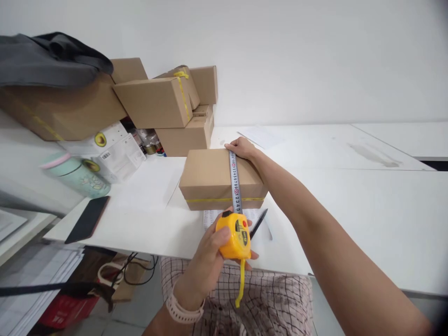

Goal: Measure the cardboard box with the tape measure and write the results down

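A small brown cardboard box (210, 177) with a yellow strap sits on the white table (367, 210). My left hand (210, 259) grips a yellow tape measure (235, 235) at the near table edge. Its white blade (234, 179) runs up across the box top. My right hand (242, 148) pinches the blade's end at the far edge of the box. Under the box lies a printed sheet (213, 217), and a black pen (258, 224) rests beside it.
A heap of cardboard boxes (157, 100) stands at the back left, with a dark cloth (52, 58) on the biggest. A white carton (115, 151), a green bottle (75, 175) and a black phone (87, 219) lie left.
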A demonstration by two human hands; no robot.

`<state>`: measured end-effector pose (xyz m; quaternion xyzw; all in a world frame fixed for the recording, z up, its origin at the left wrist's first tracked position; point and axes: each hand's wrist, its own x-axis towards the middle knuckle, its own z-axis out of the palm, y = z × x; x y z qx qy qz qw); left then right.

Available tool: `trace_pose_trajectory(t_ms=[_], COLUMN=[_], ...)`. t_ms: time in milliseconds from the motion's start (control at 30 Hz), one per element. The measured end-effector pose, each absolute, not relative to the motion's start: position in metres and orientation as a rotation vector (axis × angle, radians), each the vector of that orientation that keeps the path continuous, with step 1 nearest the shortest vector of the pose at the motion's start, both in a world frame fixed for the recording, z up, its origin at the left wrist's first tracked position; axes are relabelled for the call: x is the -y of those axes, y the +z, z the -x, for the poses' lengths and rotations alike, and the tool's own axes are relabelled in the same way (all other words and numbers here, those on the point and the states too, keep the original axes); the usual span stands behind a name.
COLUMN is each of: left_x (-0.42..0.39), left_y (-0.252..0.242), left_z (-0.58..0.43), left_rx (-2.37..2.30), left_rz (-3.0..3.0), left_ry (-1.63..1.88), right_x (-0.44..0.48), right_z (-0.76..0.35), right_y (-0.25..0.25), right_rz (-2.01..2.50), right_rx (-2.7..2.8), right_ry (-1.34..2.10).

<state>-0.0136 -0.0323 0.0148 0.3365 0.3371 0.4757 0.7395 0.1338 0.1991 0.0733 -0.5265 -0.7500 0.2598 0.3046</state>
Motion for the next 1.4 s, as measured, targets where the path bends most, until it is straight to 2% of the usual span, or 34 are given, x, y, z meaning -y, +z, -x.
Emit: trace_pose_trajectory(t_ms=[333, 567, 667, 767, 933, 1100, 1200, 1300, 1400], left_x=[0.007, 0.023, 0.008, -0.008, -0.025, -0.049, -0.054, -0.039, -0.011], left_y=[0.017, 0.0, -0.009, -0.008, 0.022, 0.054, 0.065, 0.062, 0.038], left_z=[0.022, 0.098, 0.114, 0.116, 0.118, 0.12, 0.109, 0.088, 0.061], left_rx=[-0.769, -1.18, -1.257, -1.193, -1.104, -1.145, -1.17, -1.099, -0.958], left_rz=[-0.856, -1.001, -0.97, -0.97, -1.089, -1.218, -1.253, -1.243, -1.189], left_ry=[1.107, 1.616, 1.596, 1.526, 1.567, 1.555, 1.606, 1.638, 1.462], right_x=[-0.209, -0.169, -0.133, -0.109, -0.11, -0.145, -0.172, -0.194, -0.208], right_z=[-0.138, -0.203, -0.21, -0.201, -0.19, -0.187, -0.173, -0.152, -0.135], right_y=[0.072, 0.026, 0.006, 0.007, 0.043, 0.082, 0.093, 0.095, 0.093], right_rz=[1.297, 1.28, 1.304, 1.272, 1.324, 1.583, 1.573, 1.463, 1.5], right_rx=[1.821, 1.373, 1.432, 1.563, 1.732, 1.91, 2.016, 2.103, 2.054], right_ry=[0.737, 0.84, 0.979, 1.015, 0.72, 0.306, 0.059, 0.037, 0.124])
